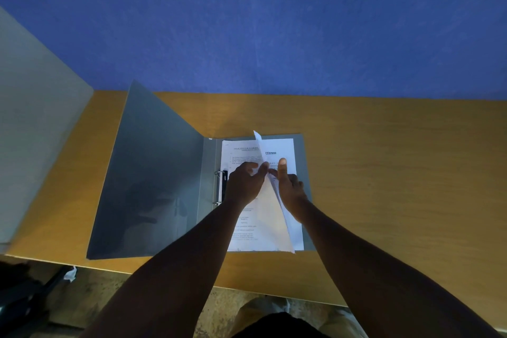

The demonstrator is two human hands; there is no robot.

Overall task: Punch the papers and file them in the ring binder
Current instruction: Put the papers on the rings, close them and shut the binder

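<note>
A grey ring binder (153,178) lies open on the wooden table, its left cover tilted up. Printed white papers (285,148) lie on its right half, beside the metal rings (218,188). One sheet (274,206) stands raised on edge between my hands. My left hand (242,185) pinches that sheet near its middle. My right hand (289,186) holds the same sheet from the right, thumb stretched up along it. A dark part (225,181) by the rings is partly hidden by my left hand.
The table (397,173) runs out to the right of the binder and ends at a blue wall (274,22). A grey panel (33,118) stands at the left. Below the front edge the floor holds dark objects (22,299) and a crumpled paper scrap (70,274).
</note>
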